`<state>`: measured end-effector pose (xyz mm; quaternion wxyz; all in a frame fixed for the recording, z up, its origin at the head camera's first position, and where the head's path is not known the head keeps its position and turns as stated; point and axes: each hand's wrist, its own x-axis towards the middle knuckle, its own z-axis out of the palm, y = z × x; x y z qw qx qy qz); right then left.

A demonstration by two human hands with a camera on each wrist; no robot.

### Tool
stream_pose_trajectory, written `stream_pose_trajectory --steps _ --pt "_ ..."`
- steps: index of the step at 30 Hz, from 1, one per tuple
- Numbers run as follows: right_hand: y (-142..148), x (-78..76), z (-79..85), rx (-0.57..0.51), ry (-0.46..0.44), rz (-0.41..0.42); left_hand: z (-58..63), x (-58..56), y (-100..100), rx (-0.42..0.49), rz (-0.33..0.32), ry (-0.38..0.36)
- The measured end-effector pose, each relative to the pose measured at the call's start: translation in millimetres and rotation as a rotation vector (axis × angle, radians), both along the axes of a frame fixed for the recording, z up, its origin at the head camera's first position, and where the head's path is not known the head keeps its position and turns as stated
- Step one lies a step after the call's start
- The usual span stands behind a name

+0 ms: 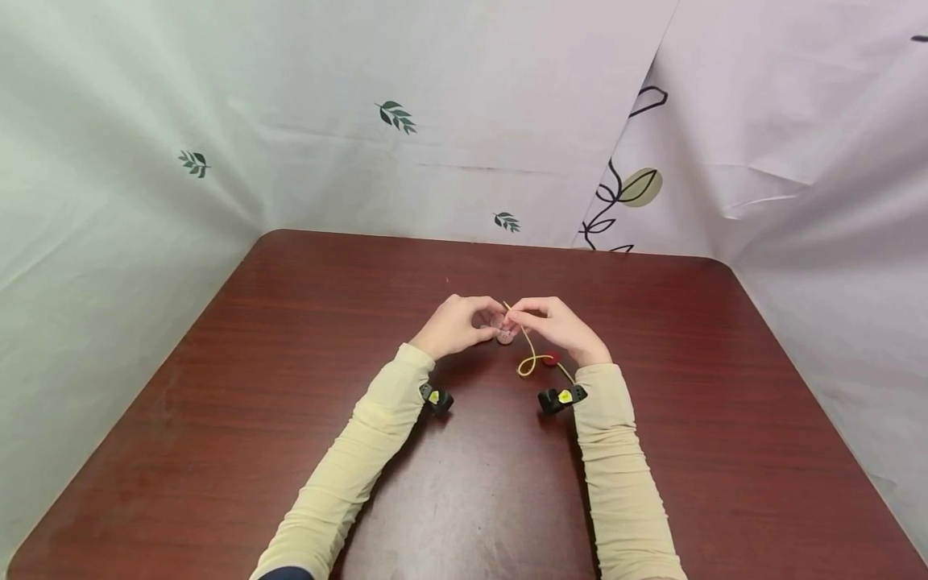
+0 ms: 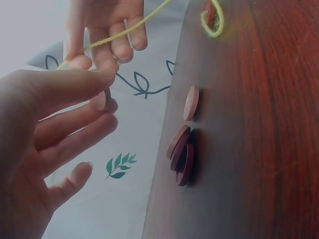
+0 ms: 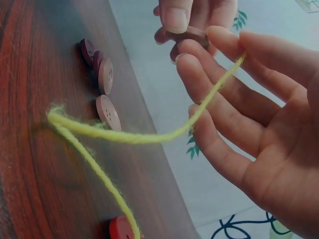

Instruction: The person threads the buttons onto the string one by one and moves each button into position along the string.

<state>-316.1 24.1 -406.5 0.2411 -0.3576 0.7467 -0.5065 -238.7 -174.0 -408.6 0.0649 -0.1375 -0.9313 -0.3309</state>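
Note:
My left hand [image 1: 451,324] pinches a brownish-pink button [image 2: 102,99] between thumb and fingers, above the table. Close against it, my right hand [image 1: 564,326] grips a yellow yarn [image 3: 159,138] near its end between thumb and index finger. The yarn's short tip pokes past those fingertips beside the held button. From there it droops in a loop to a red button [image 3: 119,228] on the table, lying across or through it. Below the hands lies a pale pink four-hole button [image 3: 108,112]. Another pink button [image 3: 105,76] leans against dark purple buttons [image 2: 186,167].
The dark red wooden table [image 1: 464,499] has rounded far corners. White cloth [image 1: 326,185] with leaf prints hangs behind it and at both sides. Black wrist cameras [image 1: 557,399] sit at the cuffs of the cream sleeves [image 1: 616,467].

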Motion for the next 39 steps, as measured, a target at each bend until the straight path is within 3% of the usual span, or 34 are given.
stream_pose_trajectory --steps 14,24,39 --pt "-0.1 0.4 -0.5 0.041 0.029 0.029 4.3 1.8 -6.0 0.086 -0.003 -0.018" --pt "-1.2 2.9 2.4 0.098 0.033 0.102 3.2 0.8 -9.5 0.137 -0.063 0.022" --pt "-0.4 1.2 0.5 0.136 0.022 0.112 0.2 -2.7 -11.5 0.154 -0.115 0.046"
